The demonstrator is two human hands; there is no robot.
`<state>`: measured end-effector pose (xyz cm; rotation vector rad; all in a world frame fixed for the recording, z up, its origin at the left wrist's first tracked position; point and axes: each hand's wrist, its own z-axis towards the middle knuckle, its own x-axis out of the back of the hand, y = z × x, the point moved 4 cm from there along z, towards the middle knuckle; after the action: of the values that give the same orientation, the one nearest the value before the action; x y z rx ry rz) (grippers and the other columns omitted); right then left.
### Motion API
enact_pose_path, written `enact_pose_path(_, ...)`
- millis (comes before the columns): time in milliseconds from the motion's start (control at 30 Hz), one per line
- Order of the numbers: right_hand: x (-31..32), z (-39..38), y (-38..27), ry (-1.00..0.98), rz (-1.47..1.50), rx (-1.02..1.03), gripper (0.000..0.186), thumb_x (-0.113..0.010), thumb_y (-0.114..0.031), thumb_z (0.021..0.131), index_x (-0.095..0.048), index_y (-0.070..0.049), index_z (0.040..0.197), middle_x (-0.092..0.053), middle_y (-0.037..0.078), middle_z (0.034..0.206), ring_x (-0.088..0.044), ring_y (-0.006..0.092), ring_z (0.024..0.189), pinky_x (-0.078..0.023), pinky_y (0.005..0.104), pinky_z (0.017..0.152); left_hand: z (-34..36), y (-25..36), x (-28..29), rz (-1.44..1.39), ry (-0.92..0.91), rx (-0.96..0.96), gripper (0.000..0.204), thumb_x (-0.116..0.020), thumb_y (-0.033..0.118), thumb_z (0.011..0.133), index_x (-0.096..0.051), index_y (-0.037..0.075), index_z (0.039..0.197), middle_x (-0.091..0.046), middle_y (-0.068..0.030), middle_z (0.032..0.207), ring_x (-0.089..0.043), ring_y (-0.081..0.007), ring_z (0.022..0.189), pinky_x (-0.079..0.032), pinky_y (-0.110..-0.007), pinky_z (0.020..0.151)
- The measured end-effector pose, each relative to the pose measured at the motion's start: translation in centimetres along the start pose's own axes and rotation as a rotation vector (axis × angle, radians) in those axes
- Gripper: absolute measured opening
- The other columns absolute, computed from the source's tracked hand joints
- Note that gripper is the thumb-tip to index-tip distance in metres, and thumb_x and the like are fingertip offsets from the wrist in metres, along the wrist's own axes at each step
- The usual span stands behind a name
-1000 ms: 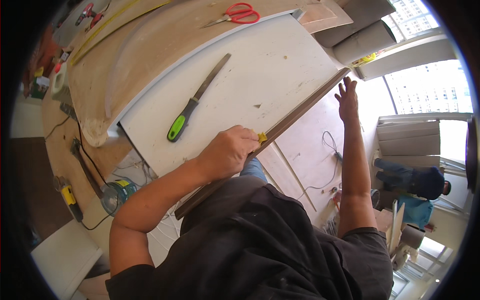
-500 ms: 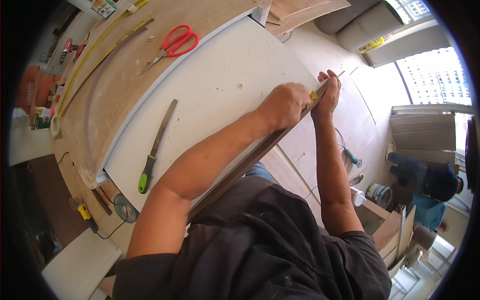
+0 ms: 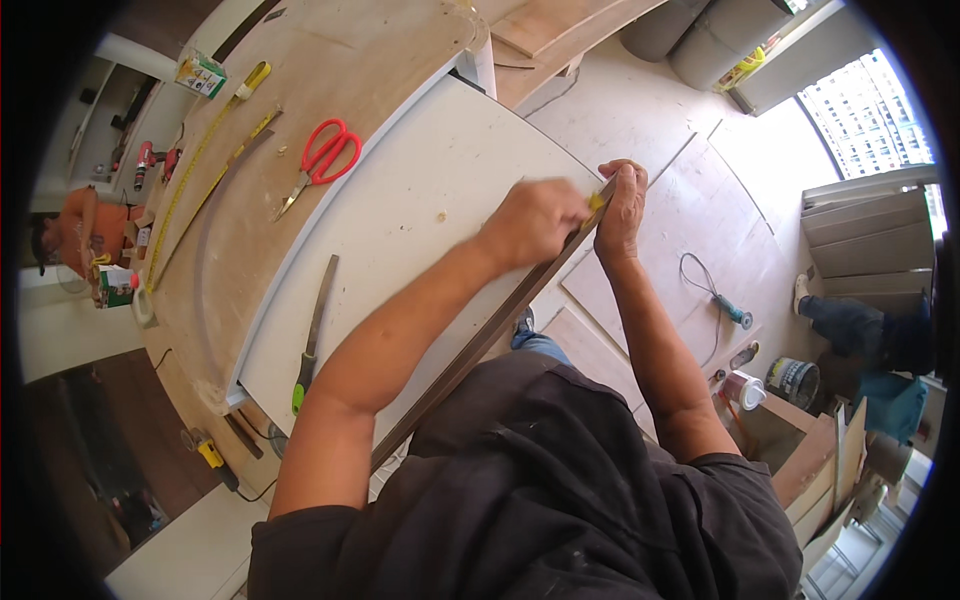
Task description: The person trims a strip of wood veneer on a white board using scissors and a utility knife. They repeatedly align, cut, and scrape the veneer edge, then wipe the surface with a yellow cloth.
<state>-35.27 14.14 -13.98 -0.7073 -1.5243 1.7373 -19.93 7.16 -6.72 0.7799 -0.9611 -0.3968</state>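
Note:
A white panel lies in front of me, its near edge faced with a dark brown band. My left hand, slightly blurred, is closed at the far part of this edge. A small yellow piece shows at its fingertips, against the band; its kind I cannot make out. My right hand is wrapped round the end of the edge, just beyond the left. On the panel by my left forearm lies a file with a black and green handle, partly covered by the arm.
Red-handled scissors, a yellow measuring tape and a thin curved strip lie on the curved wooden board. A corded teal power tool and buckets stand on the right. Two people are nearby, left and right.
The view has turned, so the panel and tools sit differently in it. My right fingers, spread before, are now closer together round the edge's end. The left hand stays beside it with the yellow piece.

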Motion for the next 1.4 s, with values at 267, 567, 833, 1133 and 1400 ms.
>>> enact_pose_path(267,2.4,1.5,1.5,-0.353,0.193,-0.017,0.05,-0.036,-0.042,0.115,-0.061,-0.002,0.128,-0.066,0.011,0.12,-0.059,0.0202,0.121,-0.043,0.0366,0.111,-3.6,4.8,11.4,0.36,0.356,0.07,0.026,-0.071,-0.01,0.087,-0.074,0.0,0.111,-0.075,-0.014,0.112,-0.072,-0.0258,0.104,-0.056,-0.035,0.095)
enact_pose_path(567,2.2,3.5,8.2,-0.598,-0.029,-0.037,0.075,-0.032,-0.064,0.11,-0.063,0.002,0.128,-0.067,0.011,0.12,-0.061,0.0224,0.121,-0.045,0.0408,0.111,-25.9,-5.5,36.3,0.998,0.827,1.027,0.031,-0.073,0.017,0.091,-0.076,-0.001,0.116,-0.075,-0.0211,0.119,-0.073,-0.0344,0.106,-0.056,-0.039,0.093)
enact_pose_path(833,2.4,2.8,12.9,-0.473,0.159,-0.38,0.09,-0.026,-0.075,0.104,-0.057,0.003,0.138,-0.065,0.014,0.131,-0.058,0.0283,0.127,-0.042,0.0425,0.113,-24.7,2.8,24.5,0.86,0.461,0.889,0.043,-0.076,0.019,0.09,-0.069,-0.004,0.126,-0.07,-0.0238,0.119,-0.066,-0.0413,0.11,-0.052,-0.048,0.097)
enact_pose_path(1133,1.2,3.5,12.6,-0.726,-0.311,-0.252,0.086,-0.03,-0.063,0.109,-0.027,0.006,0.161,-0.037,0.024,0.165,-0.035,0.037,0.152,-0.03,0.0452,0.124,-29.6,2.2,21.5,0.677,0.127,1.183,0.035,-0.077,0.016,0.089,-0.071,-0.003,0.117,-0.068,-0.0187,0.111,-0.063,-0.0396,0.107,-0.051,-0.045,0.095)
enact_pose_path(1400,4.7,6.5,16.7,-0.913,-0.671,0.565,0.05,-0.035,-0.028,0.115,-0.047,0.002,0.153,-0.055,0.022,0.15,-0.052,0.0337,0.14,-0.038,0.0442,0.119,-28.0,0.7,21.1,0.675,0.122,0.978,0.023,-0.077,0.002,0.081,-0.067,-0.004,0.1,-0.064,-0.0193,0.096,-0.063,-0.0395,0.088,-0.051,-0.044,0.08)
